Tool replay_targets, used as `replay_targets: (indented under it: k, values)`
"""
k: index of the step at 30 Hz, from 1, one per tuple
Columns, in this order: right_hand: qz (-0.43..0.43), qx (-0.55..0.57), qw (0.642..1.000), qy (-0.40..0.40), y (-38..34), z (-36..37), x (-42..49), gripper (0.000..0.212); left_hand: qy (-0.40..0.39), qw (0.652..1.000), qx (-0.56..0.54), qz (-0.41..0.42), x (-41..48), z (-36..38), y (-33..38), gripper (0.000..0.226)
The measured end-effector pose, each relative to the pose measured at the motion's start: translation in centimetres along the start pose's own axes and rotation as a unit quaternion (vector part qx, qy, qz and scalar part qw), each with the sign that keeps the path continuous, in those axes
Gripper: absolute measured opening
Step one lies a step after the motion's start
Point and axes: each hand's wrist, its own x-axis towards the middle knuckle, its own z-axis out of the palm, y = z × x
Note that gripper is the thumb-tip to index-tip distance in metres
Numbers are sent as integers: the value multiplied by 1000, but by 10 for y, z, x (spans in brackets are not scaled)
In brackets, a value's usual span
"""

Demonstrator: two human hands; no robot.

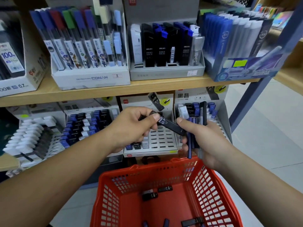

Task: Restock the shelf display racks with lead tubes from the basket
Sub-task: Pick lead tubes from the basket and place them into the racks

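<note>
Pinching a black lead tube (170, 124), the left hand (132, 126) — right hand (205, 140) alongside grips a tube bundle (190, 145).

On my feed: pale tiled floor (270, 136), blue steel upright (251, 102) at right, blurred colourful stock (282, 17) on the neighbouring shelf (291, 78)

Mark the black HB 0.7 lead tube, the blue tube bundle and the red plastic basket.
black HB 0.7 lead tube (172, 126): head view, mid-body.
blue tube bundle (189, 145): head view, shaft.
red plastic basket (155, 165): head view, far rim.

lead tubes (150, 196) in basket (147, 167) | basket before, below display racks (165, 74) | racks on shelf (147, 86)
</note>
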Motion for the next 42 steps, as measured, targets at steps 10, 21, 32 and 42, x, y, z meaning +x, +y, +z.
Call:
replay_targets:
  k: [10,21,32,42]
  values:
    - [-7,-59,998,-5,2,-6,-2,29,89,991,-96,-28,10,1,-8,17]
    - [51,-3,998,28,-16,-55,-14,15,89,992,18,83,21,41,14,11]
    - [39,18,999,-2,-16,-94,-31,24,73,946,272,161,76,96,28,10]
    - [53,32,998,-27,-13,-98,-28,38,81,931,299,194,73,105,5,25]
